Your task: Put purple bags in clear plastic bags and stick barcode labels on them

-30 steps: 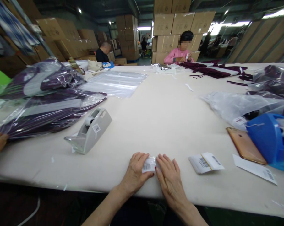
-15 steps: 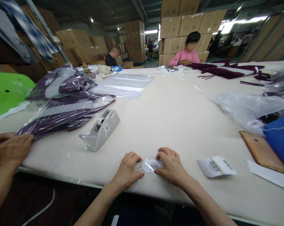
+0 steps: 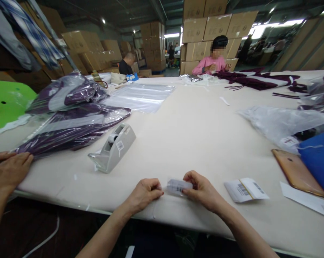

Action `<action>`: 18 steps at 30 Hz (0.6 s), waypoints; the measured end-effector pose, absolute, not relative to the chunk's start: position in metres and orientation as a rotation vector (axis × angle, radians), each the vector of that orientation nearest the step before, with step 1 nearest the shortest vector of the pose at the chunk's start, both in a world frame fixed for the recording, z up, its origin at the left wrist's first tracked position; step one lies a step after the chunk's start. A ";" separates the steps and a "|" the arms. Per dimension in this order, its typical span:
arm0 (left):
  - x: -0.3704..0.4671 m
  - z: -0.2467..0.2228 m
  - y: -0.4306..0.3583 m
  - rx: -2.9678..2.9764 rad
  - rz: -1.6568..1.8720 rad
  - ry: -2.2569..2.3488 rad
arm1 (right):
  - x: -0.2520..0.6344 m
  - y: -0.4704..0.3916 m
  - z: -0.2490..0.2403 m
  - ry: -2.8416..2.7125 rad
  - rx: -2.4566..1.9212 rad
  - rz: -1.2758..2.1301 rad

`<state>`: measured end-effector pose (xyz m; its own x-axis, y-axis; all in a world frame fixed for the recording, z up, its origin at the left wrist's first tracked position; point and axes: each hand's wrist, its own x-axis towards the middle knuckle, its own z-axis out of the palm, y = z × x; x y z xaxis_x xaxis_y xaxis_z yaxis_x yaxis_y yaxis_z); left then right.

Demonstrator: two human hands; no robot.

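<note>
Near the table's front edge, my right hand (image 3: 198,186) pinches a small clear packet (image 3: 178,187) with a barcode label at its right end. The packet is slightly blurred. Just left of it, my left hand (image 3: 147,191) is closed, thumb and fingertips together; what they hold, if anything, is too small to make out. A narrow gap separates these fingertips from the packet. To the right lies a banded stack of barcode labels (image 3: 245,190). A grey tape dispenser (image 3: 115,147) stands to the left.
Another person's hand (image 3: 11,172) rests by bagged purple garments (image 3: 67,127) at left. Clear bags (image 3: 143,96) lie farther back. A gold phone (image 3: 298,172), a white strip (image 3: 307,199) and a blue item (image 3: 319,157) are at right. A person in pink (image 3: 210,64) is across the table.
My left hand has let go of the packet's left side and its fingers have closed. My right hand has shifted slightly right with the packet. The person in pink has raised their hands.
</note>
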<state>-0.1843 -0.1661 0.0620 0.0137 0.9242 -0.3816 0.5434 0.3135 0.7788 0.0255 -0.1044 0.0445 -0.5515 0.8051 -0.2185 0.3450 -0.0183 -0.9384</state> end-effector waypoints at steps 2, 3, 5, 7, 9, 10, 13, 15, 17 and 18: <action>-0.187 0.066 -0.168 1.220 0.529 1.606 | 0.033 -0.102 0.044 -1.713 -1.145 1.753; -0.189 0.067 -0.170 1.173 0.547 1.596 | 0.037 -0.101 0.044 -1.639 -1.128 1.816; -0.194 0.069 -0.171 1.109 0.605 1.601 | 0.046 -0.101 0.044 -1.519 -1.121 1.886; -0.200 0.070 -0.173 1.068 0.655 1.616 | 0.053 -0.101 0.044 -1.426 -1.125 1.912; -0.206 0.069 -0.174 1.045 0.673 1.620 | 0.058 -0.102 0.042 -1.364 -1.131 1.931; -0.208 0.069 -0.174 1.040 0.671 1.616 | 0.060 -0.103 0.041 -1.351 -1.133 1.941; -0.212 0.068 -0.174 1.047 0.667 1.614 | 0.064 -0.103 0.039 -1.377 -1.162 1.938; -0.211 0.068 -0.173 1.068 0.675 1.630 | 0.067 -0.103 0.037 -1.452 -1.198 1.887; -0.209 0.067 -0.172 1.100 0.676 1.648 | 0.069 -0.103 0.037 -1.631 -1.256 1.697; -0.207 0.067 -0.172 1.122 0.674 1.656 | 0.068 -0.103 0.037 -1.751 -1.281 1.508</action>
<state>-0.2070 -0.1719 0.0674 -0.0861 0.9052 -0.4161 0.3572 0.4179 0.8353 0.0684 -0.1031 0.0369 -0.4364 0.8767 -0.2021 0.3303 -0.0529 -0.9424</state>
